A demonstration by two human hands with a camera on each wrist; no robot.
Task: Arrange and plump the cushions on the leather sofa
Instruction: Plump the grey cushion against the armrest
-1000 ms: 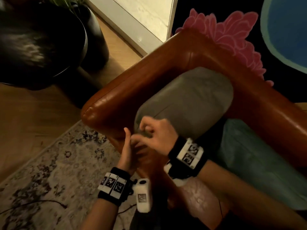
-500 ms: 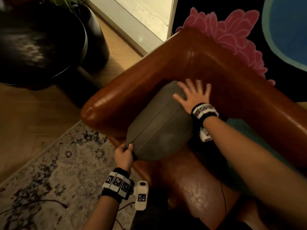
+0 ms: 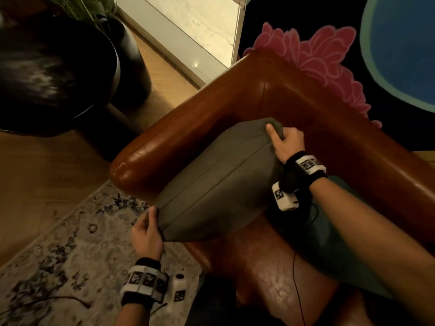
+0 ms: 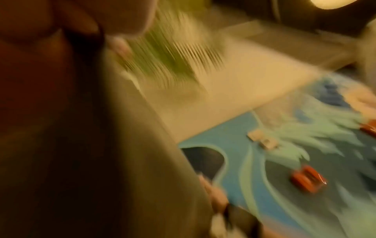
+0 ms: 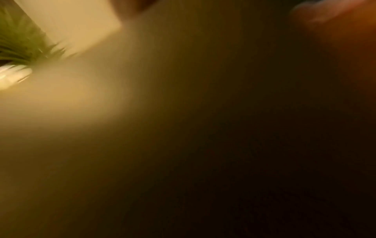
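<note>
Lower left of centre, the left hand (image 3: 147, 234) pinches the near corner of the plump grey fabric cushion (image 3: 219, 182), which lies mid-frame against the arm of the glossy brown leather sofa (image 3: 306, 100). At the cushion's far corner, the right hand (image 3: 286, 143) grips it with curled fingers.

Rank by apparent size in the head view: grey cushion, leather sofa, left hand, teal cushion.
1. leather sofa
2. grey cushion
3. teal cushion, partly hidden by the right arm, so its rank against the grey one is unsure
4. left hand
</note>
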